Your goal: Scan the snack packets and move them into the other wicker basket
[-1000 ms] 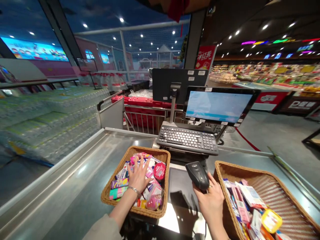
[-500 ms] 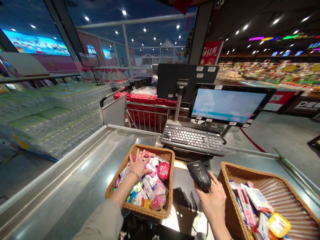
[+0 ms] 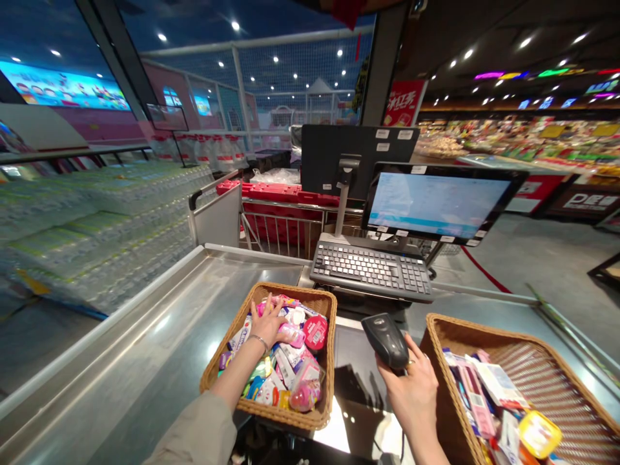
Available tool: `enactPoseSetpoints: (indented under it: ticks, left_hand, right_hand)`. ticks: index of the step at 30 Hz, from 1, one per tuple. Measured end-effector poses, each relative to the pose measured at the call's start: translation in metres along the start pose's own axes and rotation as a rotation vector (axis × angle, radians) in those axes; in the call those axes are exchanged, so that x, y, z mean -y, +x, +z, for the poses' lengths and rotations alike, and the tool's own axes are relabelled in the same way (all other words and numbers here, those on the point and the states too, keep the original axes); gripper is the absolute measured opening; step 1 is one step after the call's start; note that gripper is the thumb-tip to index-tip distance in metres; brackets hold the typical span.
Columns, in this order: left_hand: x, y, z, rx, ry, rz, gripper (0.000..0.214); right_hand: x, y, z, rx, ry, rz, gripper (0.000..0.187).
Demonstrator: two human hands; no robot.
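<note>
In the left wicker basket (image 3: 330,368), my left hand (image 3: 264,329) lies on a heap of small packaged goods with its fingers apart. Beside its thumb is a pink package (image 3: 291,334); a round red-lidded tub (image 3: 316,332) sits farther right. A clear package with a pink round item (image 3: 306,392) rests at the near end. My right hand (image 3: 413,384) is wrapped round a black handheld barcode scanner (image 3: 386,340), held between the two baskets. My right fingers are partly hidden behind it.
A second wicker basket (image 3: 431,352) at right holds several packages, among them a yellow-rimmed tub (image 3: 539,434). Behind the metal counter (image 3: 179,323) stand a keyboard (image 3: 371,268) and a lit monitor (image 3: 436,203). A metal cart (image 3: 283,226) is beyond; stacked bottles (image 3: 101,219) stand left.
My left hand has shifted slightly over the goods, its fingers bending a little near the pink package. My right hand keeps the scanner in almost the same place. The view has turned slightly.
</note>
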State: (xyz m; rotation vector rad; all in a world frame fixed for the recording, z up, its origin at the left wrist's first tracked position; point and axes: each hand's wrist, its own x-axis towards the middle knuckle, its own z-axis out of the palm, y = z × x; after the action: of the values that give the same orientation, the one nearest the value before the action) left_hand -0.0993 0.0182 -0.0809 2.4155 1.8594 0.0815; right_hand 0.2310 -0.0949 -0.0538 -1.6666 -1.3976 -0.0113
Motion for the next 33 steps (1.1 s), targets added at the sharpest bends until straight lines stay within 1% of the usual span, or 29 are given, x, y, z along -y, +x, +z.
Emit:
enactPoseSetpoints:
  ticks: [3, 8, 13, 17, 22, 28, 33]
  left_hand:
    - [-0.002, -0.002, -0.002, -0.009, -0.013, 0.007, 0.023]
    - [-0.007, -0.008, -0.004, -0.043, -0.045, 0.032, 0.02]
    - [-0.019, -0.018, -0.011, -0.169, -0.059, -0.014, 0.016]
    - [-0.034, -0.022, -0.024, -0.275, -0.057, -0.02, 0.013]
    - [-0.053, -0.018, -0.036, -0.371, -0.075, 0.006, 0.007]
    - [-0.081, -0.01, -0.047, -0.426, -0.115, 0.07, 0.006]
    - [-0.104, -0.005, -0.052, -0.452, -0.143, 0.131, 0.003]
  right_hand:
    - [0.0, -0.001, 0.0, -0.011, 0.017, -0.012, 0.032]
    - [-0.002, -0.003, 0.0, -0.031, 0.03, -0.006, 0.033]
    - [-0.004, -0.003, -0.004, -0.047, 0.026, 0.002, 0.031]
    - [-0.004, -0.005, -0.008, -0.05, 0.026, -0.002, 0.031]
    - [-0.002, -0.006, -0.014, -0.048, 0.025, -0.023, 0.029]
    - [0.003, -0.007, -0.024, -0.038, -0.044, -0.095, 0.026]
    - [0.008, -0.008, -0.031, -0.033, -0.112, -0.112, 0.025]
